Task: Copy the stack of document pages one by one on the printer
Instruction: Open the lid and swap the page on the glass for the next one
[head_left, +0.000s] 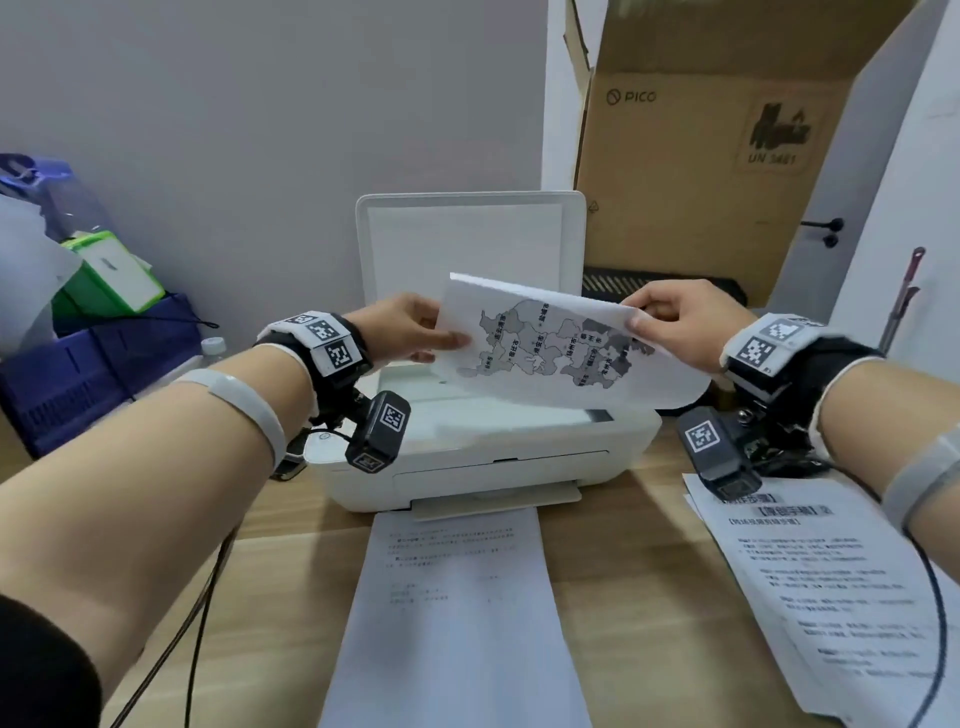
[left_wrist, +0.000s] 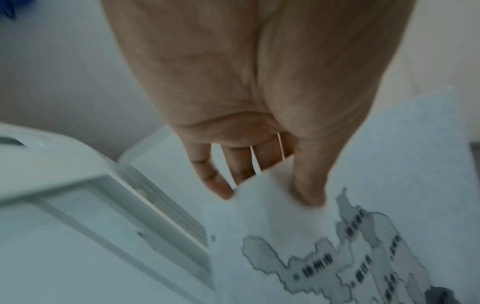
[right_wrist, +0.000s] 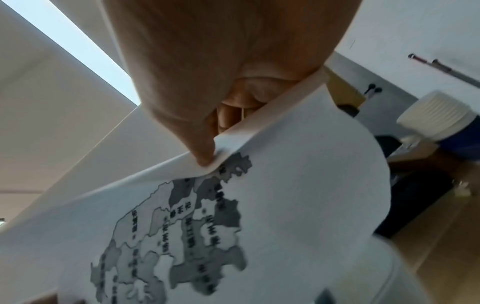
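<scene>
Mid-task, apparently. Map page (head_left: 545, 348) held face up above the open printer (head_left: 483, 447), pinched by left hand (head_left: 415, 332) and right hand (head_left: 670, 317) at opposite edges. One sheet (head_left: 457, 613) already out front; document stack (head_left: 810, 577) waiting on the desk (head_left: 639, 571).

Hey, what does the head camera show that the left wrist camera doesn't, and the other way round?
Only the head view shows the right hand pinching the map page, the printed sheet lying in front of the printer, the stack of pages at the right, and the cardboard box. Only the left wrist view shows, from the palm side, the fingers going behind the page's edge while the thumb presses its printed face. Both show the left hand holding the map page above the printer, whose lid stands raised.
</scene>
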